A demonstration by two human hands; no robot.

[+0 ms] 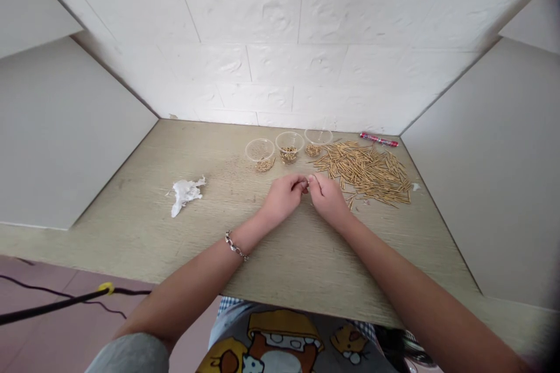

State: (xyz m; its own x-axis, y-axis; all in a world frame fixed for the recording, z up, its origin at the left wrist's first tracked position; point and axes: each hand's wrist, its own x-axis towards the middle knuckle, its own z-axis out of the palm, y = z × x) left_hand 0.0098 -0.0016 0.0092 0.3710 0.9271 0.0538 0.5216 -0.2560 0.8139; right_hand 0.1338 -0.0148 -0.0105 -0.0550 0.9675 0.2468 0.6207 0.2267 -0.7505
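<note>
The left hand point(282, 197) and the right hand point(327, 197) meet tip to tip over the middle of the desk point(289, 271), fingers curled in and thumbs pressed down, pinching a small piece point(308, 183) that is too covered for its shape to be told. A silver chain bracelet point(236, 246) circles the left wrist. Just beyond the right hand, a broad pile of gold pins point(365, 170) spreads toward the desk's far right corner, a few strays lying beside the knuckles. Beyond the fingers, near the far edge, three clear round tubs stand in a row: a left tub point(259, 161), a middle tub point(280, 148) and a right tub point(320, 144). Small gold pieces show at each; whether those by the left one lie inside cannot be told. Fine specks dot the surface to its left. A red tube point(378, 140) lies close to the far right corner, a white scrap point(415, 186) near the right edge, and crumpled white tissue point(186, 194) toward the left edge.
</note>
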